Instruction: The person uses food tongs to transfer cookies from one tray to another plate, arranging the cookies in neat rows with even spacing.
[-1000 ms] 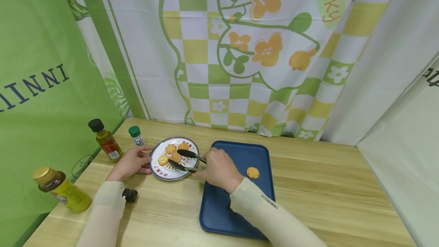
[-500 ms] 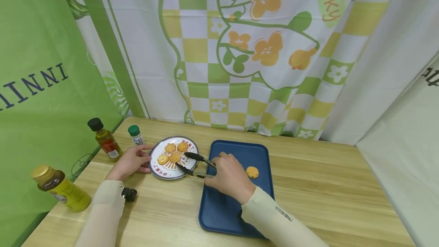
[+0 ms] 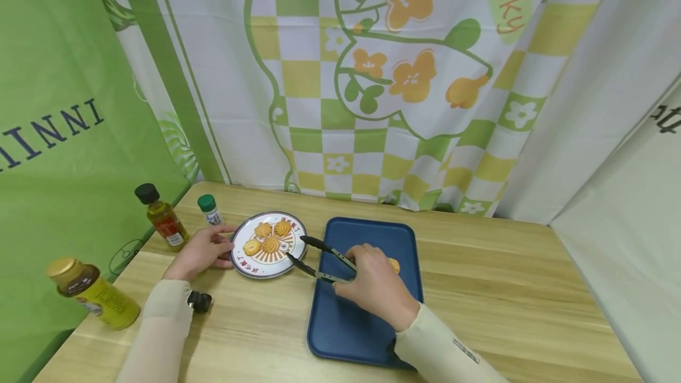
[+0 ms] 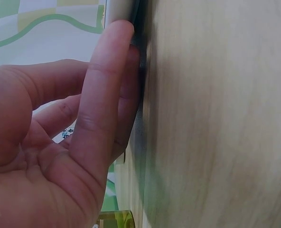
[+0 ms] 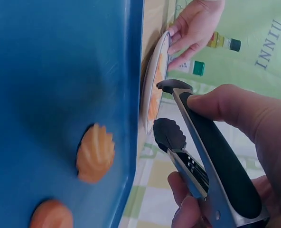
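Observation:
My left hand [image 3: 199, 253] holds the left rim of a white printed plate [image 3: 245, 262]; its fingers [image 4: 102, 90] reach the plate's edge, low over the table. Several golden piped cookies [image 3: 271, 244] sit on the plate. My right hand [image 3: 375, 282] grips black-tipped metal tongs [image 3: 332, 277], thumb on one handle. The tongs' tips stand apart with nothing between them, just off the plate's right side. Under the right hand lies a blue tray [image 3: 340, 327]. In the right wrist view it bears a ridged cookie [image 5: 97, 154] and a second cookie [image 5: 52, 214], partly cut off.
Behind the left hand stand a green-capped shaker [image 3: 210, 208] and a black-capped bottle [image 3: 164, 217]. A yellow bottle [image 3: 98, 294] is near the table's left edge. A patterned curtain [image 3: 367, 135] hangs along the back. Bare wood table [image 3: 505, 288] extends right of the tray.
My right hand has moved right and slightly toward me, drawing the tongs from over the cookies to beyond the plate's right rim. My left hand has stayed at the plate.

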The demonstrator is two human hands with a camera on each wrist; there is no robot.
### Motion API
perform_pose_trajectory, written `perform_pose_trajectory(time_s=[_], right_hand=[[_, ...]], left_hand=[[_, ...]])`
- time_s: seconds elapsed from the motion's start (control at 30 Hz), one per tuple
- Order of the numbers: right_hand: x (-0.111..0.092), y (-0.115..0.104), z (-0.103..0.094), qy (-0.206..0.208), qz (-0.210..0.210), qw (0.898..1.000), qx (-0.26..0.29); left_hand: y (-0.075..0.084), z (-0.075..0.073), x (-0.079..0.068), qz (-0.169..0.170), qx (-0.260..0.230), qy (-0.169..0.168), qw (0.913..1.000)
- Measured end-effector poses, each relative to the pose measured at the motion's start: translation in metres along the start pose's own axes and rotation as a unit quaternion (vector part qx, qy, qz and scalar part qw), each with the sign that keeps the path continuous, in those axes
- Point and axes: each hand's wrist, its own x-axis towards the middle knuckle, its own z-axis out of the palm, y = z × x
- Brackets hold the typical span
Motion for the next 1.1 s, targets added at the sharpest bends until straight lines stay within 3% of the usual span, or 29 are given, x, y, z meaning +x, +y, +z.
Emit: perform_pose_trajectory(time_s=[0.5, 0.83, 1.1], right_hand=[[-0.041, 0.042, -0.029, 0.033, 0.074, 0.996, 0.048], [-0.062, 0.078, -0.048, 0.057, 0.112, 0.992, 0.015], [-0.077, 0.100, -0.057, 0.048, 0.137, 0.989, -0.009]], left_hand=[[0.000, -0.001, 0.000, 0.003, -0.005, -0.001, 1.0000], [-0.001, 0.000, -0.001, 0.002, -0.009, -0.007, 0.9999], [0.001, 0.000, -0.001, 0.002, -0.011, -0.004, 0.9999]])
